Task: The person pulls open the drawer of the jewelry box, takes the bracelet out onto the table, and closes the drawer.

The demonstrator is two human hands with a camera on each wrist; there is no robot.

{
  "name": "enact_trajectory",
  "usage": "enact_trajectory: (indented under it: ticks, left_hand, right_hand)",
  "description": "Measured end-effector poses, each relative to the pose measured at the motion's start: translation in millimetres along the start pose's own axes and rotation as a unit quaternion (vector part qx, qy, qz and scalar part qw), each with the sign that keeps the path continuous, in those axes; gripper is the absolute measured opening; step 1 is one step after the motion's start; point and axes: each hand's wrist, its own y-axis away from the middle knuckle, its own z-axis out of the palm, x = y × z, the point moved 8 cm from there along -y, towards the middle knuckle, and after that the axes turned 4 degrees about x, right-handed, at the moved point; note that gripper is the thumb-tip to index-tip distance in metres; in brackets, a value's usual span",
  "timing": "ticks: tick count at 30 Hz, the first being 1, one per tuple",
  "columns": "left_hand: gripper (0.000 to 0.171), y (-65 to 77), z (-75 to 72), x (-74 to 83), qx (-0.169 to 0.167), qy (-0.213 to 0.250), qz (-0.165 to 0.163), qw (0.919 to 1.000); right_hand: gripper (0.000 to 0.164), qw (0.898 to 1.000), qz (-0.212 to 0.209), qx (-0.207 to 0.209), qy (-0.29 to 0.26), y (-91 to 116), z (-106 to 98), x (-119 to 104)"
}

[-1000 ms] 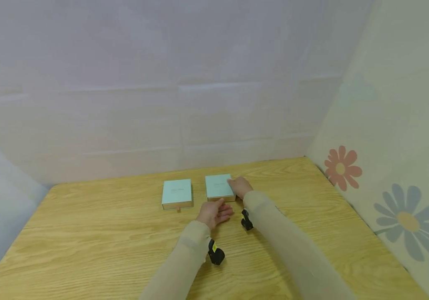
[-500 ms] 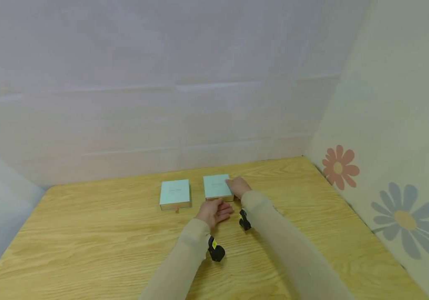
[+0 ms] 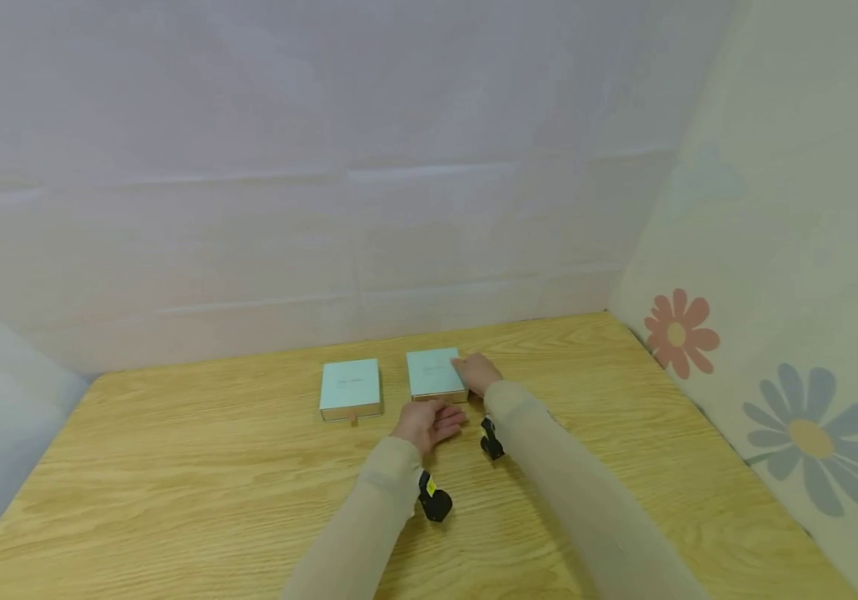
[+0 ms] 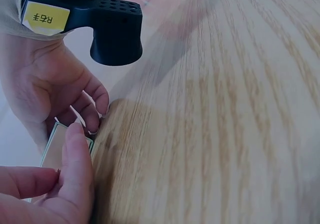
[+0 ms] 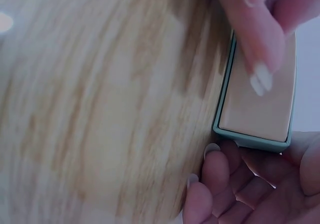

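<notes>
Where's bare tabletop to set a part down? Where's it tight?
Bare table left of the left box and left sleeve; also right of the right sleeve, toward the flowered wall. Tight: right box, left hand at its front, right hand at its right; narrow gap between boxes.

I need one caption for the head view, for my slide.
Right hand grips one pale-blue drawer box, left hand at its front, a matching box to the left.

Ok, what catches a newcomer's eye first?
Probably the left drawer box and right drawer box, pale blue, far back on the wooden table. The right hand grips the latter's side, the left hand at its front. Then perhaps the red flower and blue-grey flower on the right wall.
</notes>
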Motion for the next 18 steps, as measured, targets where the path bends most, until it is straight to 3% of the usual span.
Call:
enact_trajectory:
  ticks: [18]
  left_hand:
    - [0.027,3.7,-0.5,-1.8,0.0,-0.019,0.007,0.9998]
  right_hand:
    - [0.051,1.0,0.005,-0.009,0.029,-5.6,1.2,2.9]
